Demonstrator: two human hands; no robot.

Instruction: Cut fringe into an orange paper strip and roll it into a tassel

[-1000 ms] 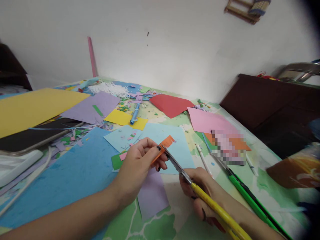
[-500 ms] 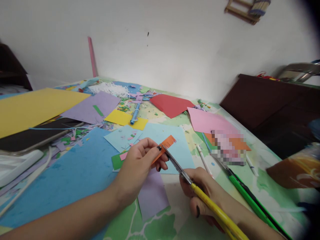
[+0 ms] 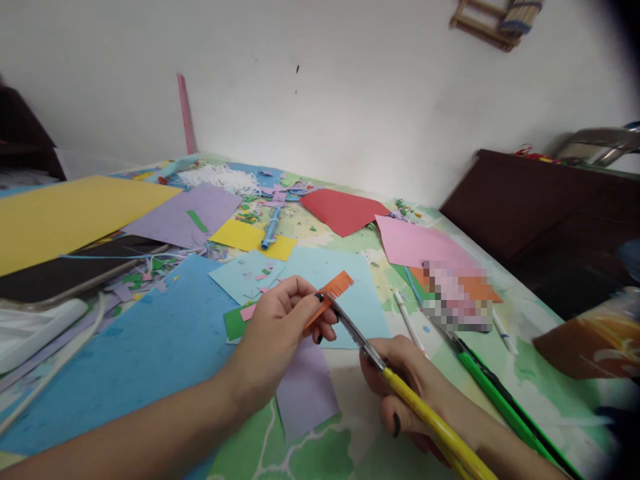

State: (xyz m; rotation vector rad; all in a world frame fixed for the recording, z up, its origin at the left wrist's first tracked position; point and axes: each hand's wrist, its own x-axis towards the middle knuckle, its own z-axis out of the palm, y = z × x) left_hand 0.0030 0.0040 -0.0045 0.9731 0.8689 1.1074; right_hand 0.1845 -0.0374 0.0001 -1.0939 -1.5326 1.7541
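Note:
Pinched between the thumb and fingers of my left hand [image 3: 285, 323] is a small orange paper strip [image 3: 340, 284]. Short cuts run along the strip's right edge like a fringe. My right hand [image 3: 407, 377] is wrapped round a pair of scissors [image 3: 357, 333] with long metal blades and yellow handles. The blade tips meet the strip's edge close to my left thumb. Below my hands lies a light purple paper piece [image 3: 307, 393]. A light blue sheet [image 3: 350, 267] is spread behind the strip, and a green paper piece [image 3: 234, 324] shows beside my left hand.
A large blue sheet [image 3: 125, 360] and a dark phone [image 3: 75, 270] lie at left. A green cutter [image 3: 500, 393] rests right of my right hand, near a white pen [image 3: 409, 320]. Red paper [image 3: 345, 210] and pink paper [image 3: 425, 243] sit farther back, among scattered scraps.
Both hands stay almost in place. The fringe cuts on the orange strip look more spread apart now; the camera view has shifted very slightly.

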